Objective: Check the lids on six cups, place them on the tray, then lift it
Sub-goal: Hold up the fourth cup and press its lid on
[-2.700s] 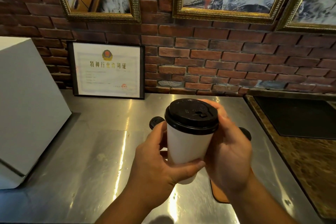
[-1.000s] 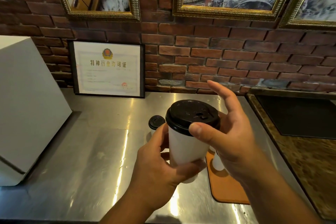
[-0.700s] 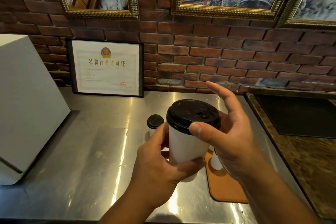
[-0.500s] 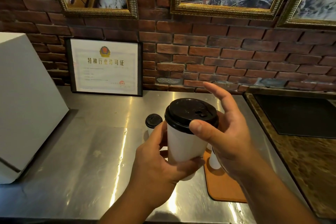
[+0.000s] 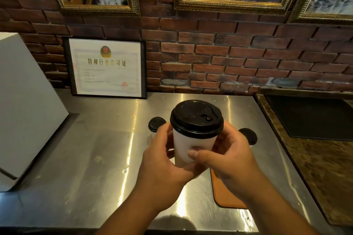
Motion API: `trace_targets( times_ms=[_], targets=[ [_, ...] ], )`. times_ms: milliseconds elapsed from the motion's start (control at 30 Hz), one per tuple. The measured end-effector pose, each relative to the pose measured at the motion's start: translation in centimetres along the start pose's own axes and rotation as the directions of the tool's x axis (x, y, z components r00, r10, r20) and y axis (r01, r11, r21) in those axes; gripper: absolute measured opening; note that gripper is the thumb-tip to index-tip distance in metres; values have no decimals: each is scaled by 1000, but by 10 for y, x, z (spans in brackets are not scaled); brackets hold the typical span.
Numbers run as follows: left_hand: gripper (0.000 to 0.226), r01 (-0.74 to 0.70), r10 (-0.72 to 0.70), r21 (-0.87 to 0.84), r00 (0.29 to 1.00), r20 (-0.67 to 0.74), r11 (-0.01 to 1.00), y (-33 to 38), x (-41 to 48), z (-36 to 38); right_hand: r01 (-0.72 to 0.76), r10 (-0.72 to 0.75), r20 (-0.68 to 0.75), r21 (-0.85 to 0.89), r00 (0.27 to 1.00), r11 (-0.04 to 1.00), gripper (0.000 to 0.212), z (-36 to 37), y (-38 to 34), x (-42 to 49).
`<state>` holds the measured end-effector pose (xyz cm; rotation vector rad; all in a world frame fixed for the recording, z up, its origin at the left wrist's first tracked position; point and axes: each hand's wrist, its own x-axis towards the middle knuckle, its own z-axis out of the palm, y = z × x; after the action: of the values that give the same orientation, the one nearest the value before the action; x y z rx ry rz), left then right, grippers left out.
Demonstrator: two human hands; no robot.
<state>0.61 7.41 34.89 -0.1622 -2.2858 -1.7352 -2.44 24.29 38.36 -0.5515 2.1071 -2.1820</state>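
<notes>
1. Holding one white paper cup (image 5: pixel 192 145) upright in the air above the steel counter (image 5: pixel 91 150), both hands are engaged. The cup touches no surface.
2. Left hand (image 5: pixel 164 162): fingers are curled round the cup's left wall, with the thumb wrapped across the lower front. Right hand (image 5: pixel 231 158): the thumb is pressed flat on the front wall. Its fingers pass behind the cup and cannot be seen.
3. Step in hand, as judged: lid check on this cup. The black lid (image 5: pixel 196 118) sits level on the rim, with no gap along the near edge. The far edge cannot be assessed.
4. Next move, as judged: set the cup down on the orange tray (image 5: pixel 227 198), which lies on the counter below the right hand. This calls for a level carry, a grip on the wall rather than the lid, and a free spot on the tray.
5. Containers: the lid hides the held cup's contents. A second cup (image 5: pixel 157 123) stands on the counter behind the left hand. A third cup (image 5: pixel 248 135) stands behind the right hand. Its base is hidden, so whether it rests on the tray cannot be told. Both carry black lids. The tray's visible near corner carries nothing.
</notes>
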Motion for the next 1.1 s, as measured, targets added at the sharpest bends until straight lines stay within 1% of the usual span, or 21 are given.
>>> trace_targets(
  times_ms=[200,333,467,567,700,733,800,833,867,933,1000,1033,1100],
  targets=[
    [88,-8,8,-4,999,53,1000,0,2,15,-20,20,15,-35,1000,999,67,-22,13,1],
    [90,-14,15,-10,994,112,1000,-5,5,26,-23,23,17,2,1000,1000,79,-35,24,2],
    [87,-19,17,8,992,126,1000,-11,9,39,2,-2,22,0,1000,1000,83,-48,38,2],
    [85,-13,10,21,991,136,1000,-15,11,49,33,-34,29,12,999,999,84,-60,47,2],
    [86,4,-13,49,982,189,999,-28,12,59,20,-20,17,-2,1000,1000,83,-78,54,1],
    [88,22,-32,48,977,209,999,-33,11,59,16,-16,11,-6,1000,1000,83,-84,57,0],
    [97,107,-113,40,963,243,993,-45,8,60,4,-4,-18,-13,1000,1000,81,-98,62,-3],
    [98,159,-166,47,953,254,986,-52,6,60,-6,6,-34,-15,999,1000,80,-106,64,-5],
    [95,214,-222,59,940,259,975,-60,5,60,-18,18,-47,-18,999,1000,80,-115,66,-6],
    [76,356,-352,34,900,255,934,-79,4,62,-39,35,-74,-50,997,998,80,-134,70,-10],
    [51,478,-466,-12,862,198,878,-103,4,64,-71,60,-106,-99,993,993,84,-154,77,-14],
    [41,512,-506,7,847,164,859,-117,3,64,-97,82,-129,-115,988,989,85,-165,82,-17],
    [33,542,-559,146,821,116,827,-148,1,63,-147,121,-175,-142,977,979,84,-184,95,-23]
  ],
)
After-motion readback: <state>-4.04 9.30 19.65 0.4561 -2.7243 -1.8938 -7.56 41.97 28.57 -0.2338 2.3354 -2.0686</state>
